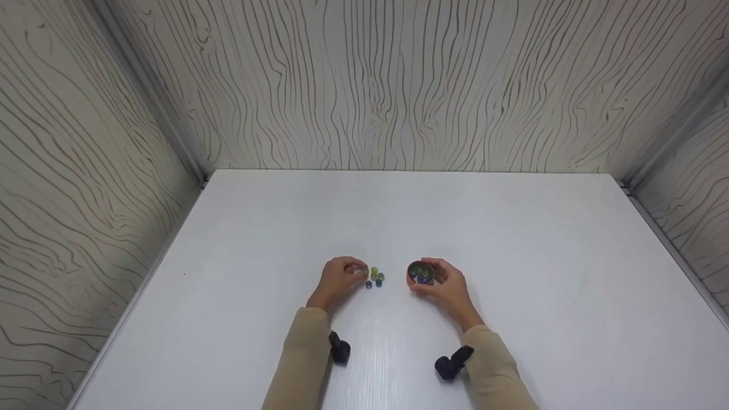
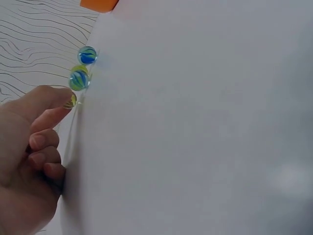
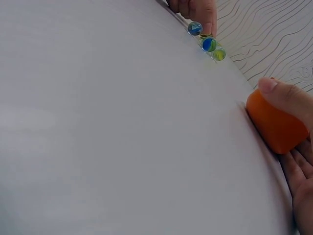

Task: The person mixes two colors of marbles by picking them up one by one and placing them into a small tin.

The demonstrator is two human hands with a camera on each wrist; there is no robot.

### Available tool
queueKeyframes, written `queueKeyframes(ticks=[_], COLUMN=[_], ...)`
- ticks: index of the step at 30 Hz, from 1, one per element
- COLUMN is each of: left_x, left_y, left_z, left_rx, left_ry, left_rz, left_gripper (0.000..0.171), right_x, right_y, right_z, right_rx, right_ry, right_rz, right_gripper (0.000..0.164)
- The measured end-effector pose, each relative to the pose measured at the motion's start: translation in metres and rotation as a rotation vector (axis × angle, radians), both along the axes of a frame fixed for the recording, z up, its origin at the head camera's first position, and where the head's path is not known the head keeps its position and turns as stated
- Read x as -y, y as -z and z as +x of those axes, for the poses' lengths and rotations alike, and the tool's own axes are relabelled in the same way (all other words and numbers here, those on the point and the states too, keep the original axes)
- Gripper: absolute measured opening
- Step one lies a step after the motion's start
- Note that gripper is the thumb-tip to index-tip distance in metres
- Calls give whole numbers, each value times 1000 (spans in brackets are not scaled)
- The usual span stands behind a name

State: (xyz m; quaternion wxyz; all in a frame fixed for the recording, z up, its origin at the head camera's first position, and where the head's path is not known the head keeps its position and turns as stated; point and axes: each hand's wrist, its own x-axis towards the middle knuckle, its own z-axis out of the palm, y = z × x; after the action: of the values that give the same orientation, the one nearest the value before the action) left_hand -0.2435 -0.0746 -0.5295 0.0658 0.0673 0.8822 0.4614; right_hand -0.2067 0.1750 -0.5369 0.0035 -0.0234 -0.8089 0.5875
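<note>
My left hand [image 1: 340, 279] has its thumb and index finger at a yellow-swirled glass marble [image 2: 72, 101], pinching it at their tips; the other fingers are curled in. Beside those fingertips lies a small cluster of glass marbles, among them a blue one [image 1: 379, 282] and a yellow-green one [image 1: 381, 277]. My right hand [image 1: 447, 285] grips a small orange cup [image 3: 274, 122], thumb on one side and fingers round the other. The cup stands tilted toward the marbles, its mouth facing up in the head view, with several blue and green marbles [image 1: 422, 279] inside.
Both hands work over a white table [image 1: 273, 222]. Wood-grain patterned panels [image 1: 376, 85] stand behind it and at its sides. A black wrist camera [image 1: 340, 350] sits on the left sleeve, another camera [image 1: 450, 367] on the right.
</note>
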Motion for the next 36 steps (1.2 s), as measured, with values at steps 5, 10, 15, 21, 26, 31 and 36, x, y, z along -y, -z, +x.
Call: queueKeyframes(ticks=[5,10,15,21,26,31,36], left_x=[0,-2,-3,-2,-2,-3,-5], left_y=[-1,-1,0,0,-1,-1,-6], left_z=[0,-2,-1,3,2,0,1], left_rx=[-4,12,-12,-15,-11,5,-13], left_ry=[-3,-12,-8,-23,-36,-70,-80], left_rz=[12,24,21,16,31,71,93], left_gripper=[16,16,16,16,17,17,17], right_x=[0,-1,-1,0,1,1,0], right_y=[0,-1,0,0,-2,0,3], right_z=[-1,-1,-1,-1,0,-1,-1], right_rx=[12,14,7,20,19,13,-2], right_ry=[5,8,13,11,11,12,8], right_rz=[-17,-24,-19,-1,-12,-19,-25], right_gripper=[62,62,61,61,60,61,62])
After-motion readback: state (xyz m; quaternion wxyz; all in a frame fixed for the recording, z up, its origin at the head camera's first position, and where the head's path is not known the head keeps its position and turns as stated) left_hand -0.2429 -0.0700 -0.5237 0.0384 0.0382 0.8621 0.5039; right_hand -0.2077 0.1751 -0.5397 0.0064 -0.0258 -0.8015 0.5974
